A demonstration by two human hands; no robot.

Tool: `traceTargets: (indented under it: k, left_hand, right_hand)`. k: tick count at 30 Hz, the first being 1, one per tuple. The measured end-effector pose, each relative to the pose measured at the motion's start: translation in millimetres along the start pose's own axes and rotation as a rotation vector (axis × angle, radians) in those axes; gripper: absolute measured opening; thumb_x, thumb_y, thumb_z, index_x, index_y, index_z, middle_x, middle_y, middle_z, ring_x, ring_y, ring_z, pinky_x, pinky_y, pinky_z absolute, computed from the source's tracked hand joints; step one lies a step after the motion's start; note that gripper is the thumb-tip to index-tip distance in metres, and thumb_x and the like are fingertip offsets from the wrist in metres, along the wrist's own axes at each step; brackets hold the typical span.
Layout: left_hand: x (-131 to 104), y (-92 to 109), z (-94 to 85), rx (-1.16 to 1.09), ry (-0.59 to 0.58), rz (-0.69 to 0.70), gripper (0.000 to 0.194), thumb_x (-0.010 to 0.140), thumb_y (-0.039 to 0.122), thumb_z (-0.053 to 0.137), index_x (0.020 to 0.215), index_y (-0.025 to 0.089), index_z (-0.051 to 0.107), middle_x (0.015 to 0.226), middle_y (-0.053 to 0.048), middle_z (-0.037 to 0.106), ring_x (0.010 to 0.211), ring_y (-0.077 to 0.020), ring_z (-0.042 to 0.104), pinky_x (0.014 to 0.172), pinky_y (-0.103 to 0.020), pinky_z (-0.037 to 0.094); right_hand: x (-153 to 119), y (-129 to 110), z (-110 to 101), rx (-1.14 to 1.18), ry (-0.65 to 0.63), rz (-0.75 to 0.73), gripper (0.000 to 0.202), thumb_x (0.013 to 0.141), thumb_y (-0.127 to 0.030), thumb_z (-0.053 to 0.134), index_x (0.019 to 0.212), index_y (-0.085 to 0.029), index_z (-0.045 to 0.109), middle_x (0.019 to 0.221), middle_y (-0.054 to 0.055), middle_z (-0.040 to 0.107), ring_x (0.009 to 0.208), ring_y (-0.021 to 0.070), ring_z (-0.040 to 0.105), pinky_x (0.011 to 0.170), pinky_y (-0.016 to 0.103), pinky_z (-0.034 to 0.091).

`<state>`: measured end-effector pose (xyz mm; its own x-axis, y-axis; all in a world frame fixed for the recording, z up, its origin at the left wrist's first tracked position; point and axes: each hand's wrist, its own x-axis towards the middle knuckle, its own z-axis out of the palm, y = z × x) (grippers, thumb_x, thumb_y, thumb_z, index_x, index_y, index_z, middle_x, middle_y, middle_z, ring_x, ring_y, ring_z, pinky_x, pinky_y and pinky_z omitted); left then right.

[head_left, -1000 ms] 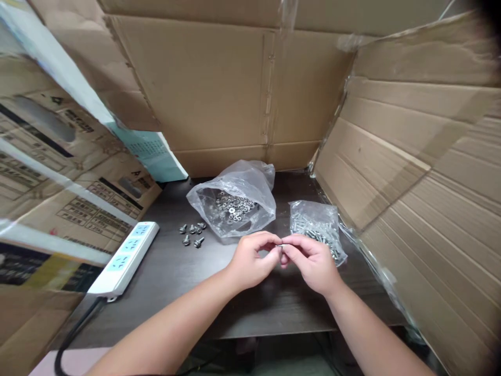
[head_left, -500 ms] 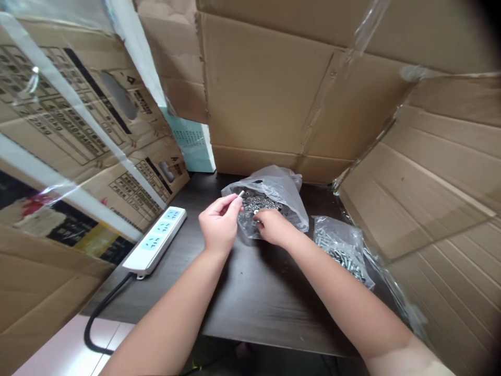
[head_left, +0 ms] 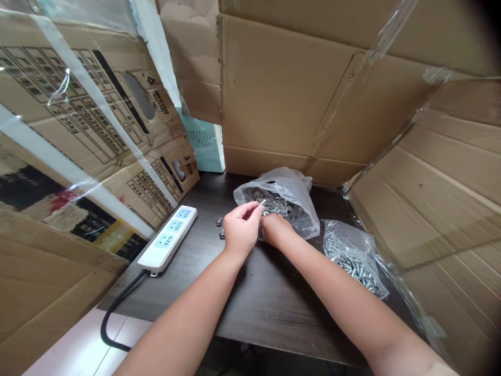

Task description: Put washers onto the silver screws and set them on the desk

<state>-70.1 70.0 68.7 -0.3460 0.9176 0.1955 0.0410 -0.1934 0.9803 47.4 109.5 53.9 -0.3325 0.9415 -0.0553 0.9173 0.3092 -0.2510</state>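
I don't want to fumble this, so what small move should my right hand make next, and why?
Probably have your right hand pinch one of the washers: it is at the mouth of the bag holding them, and your left hand grips a screw. The right fingers' ends are hidden.

You have moderate, even light across the dark brown wooden tabletop (head_left: pixel 266 313), with a faint sheen toward its left and a soft-edged shadow just below your bare right hand (head_left: pixel 276 230). The glossy white floor tiles (head_left: pixel 78 350) at lower left look brightest; pale translucent tape bands (head_left: pixel 117 203) nearby catch streaky glints. Wide-angle distortion stretches the ribbed tan cardboard wall (head_left: pixel 446 198) on your right, the upper right corner blackens, and the small silvery metal washers (head_left: pixel 279 206) look soft.
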Motion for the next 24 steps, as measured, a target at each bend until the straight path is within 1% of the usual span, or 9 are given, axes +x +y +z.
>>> traceTargets:
  k: [3, 6, 8, 10, 14, 16, 18, 21, 24]
  left_hand:
    - [0, -3, 1.8, 0.107, -0.084, -0.006, 0.017, 0.073, 0.026, 0.072, 0.084, 0.016, 0.078, 0.088, -0.007, 0.077, 0.081, -0.0181, 0.072, 0.083, -0.031, 0.058]
    - [-2, -7, 4.7, 0.156, -0.135, -0.004, 0.012, 0.072, 0.021, 0.071, 0.080, 0.017, 0.078, 0.086, -0.007, 0.077, 0.081, -0.0189, 0.072, 0.083, -0.032, 0.058]
    - [-3, -10, 6.1, 0.183, -0.151, 0.003, 0.012, 0.074, 0.022, 0.069, 0.081, 0.017, 0.079, 0.088, -0.007, 0.077, 0.081, -0.0194, 0.072, 0.082, -0.033, 0.057]
    - [-4, -12, 6.5, 0.206, -0.156, 0.014, 0.014, 0.075, 0.023, 0.068, 0.082, 0.018, 0.079, 0.089, -0.007, 0.077, 0.083, -0.0202, 0.072, 0.084, -0.034, 0.057]
    - [-3, -15, 5.3, 0.225, -0.148, 0.031, 0.015, 0.075, 0.024, 0.067, 0.084, 0.019, 0.079, 0.093, -0.008, 0.077, 0.088, -0.0215, 0.071, 0.088, -0.036, 0.054]
    - [-3, -16, 5.1, 0.211, -0.146, 0.028, 0.016, 0.075, 0.024, 0.067, 0.084, 0.019, 0.079, 0.092, -0.008, 0.077, 0.087, -0.0209, 0.071, 0.088, -0.035, 0.055]
    - [-3, -17, 5.4, 0.182, -0.147, 0.010, 0.015, 0.073, 0.024, 0.068, 0.083, 0.018, 0.079, 0.087, -0.007, 0.077, 0.084, -0.0199, 0.071, 0.084, -0.033, 0.055]
    - [-2, -19, 6.0, 0.112, -0.155, -0.037, 0.015, 0.071, 0.025, 0.070, 0.079, 0.016, 0.078, 0.077, -0.006, 0.075, 0.078, -0.0184, 0.070, 0.075, -0.029, 0.056]
    - [0, -22, 6.4, 0.003, -0.167, -0.096, 0.015, 0.070, 0.027, 0.071, 0.074, 0.014, 0.077, 0.070, -0.005, 0.073, 0.069, -0.0162, 0.068, 0.068, -0.026, 0.054]
  right_hand:
    - [-6, 13, -9, 0.088, 0.157, 0.070, 0.022, 0.082, -0.012, 0.056, 0.096, -0.015, 0.073, 0.091, 0.014, 0.074, 0.088, 0.0258, 0.069, 0.080, 0.032, 0.050]
    - [-11, 24, -13, 0.216, 0.332, 0.094, 0.024, 0.088, -0.021, 0.049, 0.097, -0.016, 0.071, 0.092, 0.009, 0.074, 0.086, 0.0215, 0.069, 0.079, 0.030, 0.052]
    - [-16, 26, -11, 0.297, 0.418, 0.062, 0.025, 0.091, -0.025, 0.047, 0.098, -0.016, 0.069, 0.090, 0.006, 0.074, 0.082, 0.0176, 0.070, 0.076, 0.026, 0.054]
    - [-21, 25, -7, 0.348, 0.495, 0.009, 0.024, 0.091, -0.025, 0.047, 0.095, -0.016, 0.069, 0.086, 0.005, 0.074, 0.077, 0.0158, 0.069, 0.074, 0.025, 0.054]
    - [-31, 17, -5, 0.354, 0.644, -0.114, 0.022, 0.090, -0.023, 0.048, 0.088, -0.016, 0.070, 0.085, 0.007, 0.073, 0.078, 0.0174, 0.069, 0.078, 0.028, 0.054]
    - [-34, 14, -6, 0.332, 0.686, -0.187, 0.023, 0.089, -0.020, 0.047, 0.085, -0.017, 0.069, 0.086, 0.009, 0.073, 0.081, 0.0186, 0.069, 0.080, 0.030, 0.054]
    - [-35, 14, -7, 0.308, 0.700, -0.255, 0.024, 0.090, -0.017, 0.045, 0.085, -0.017, 0.069, 0.089, 0.010, 0.073, 0.085, 0.0196, 0.069, 0.083, 0.031, 0.054]
    - [-34, 14, -4, 0.273, 0.691, -0.330, 0.026, 0.091, -0.016, 0.043, 0.085, -0.017, 0.068, 0.094, 0.012, 0.073, 0.092, 0.0213, 0.069, 0.089, 0.035, 0.054]
    - [-34, 14, 0, 0.253, 0.667, -0.365, 0.026, 0.092, -0.019, 0.043, 0.081, -0.018, 0.067, 0.096, 0.013, 0.072, 0.096, 0.0222, 0.068, 0.095, 0.038, 0.053]
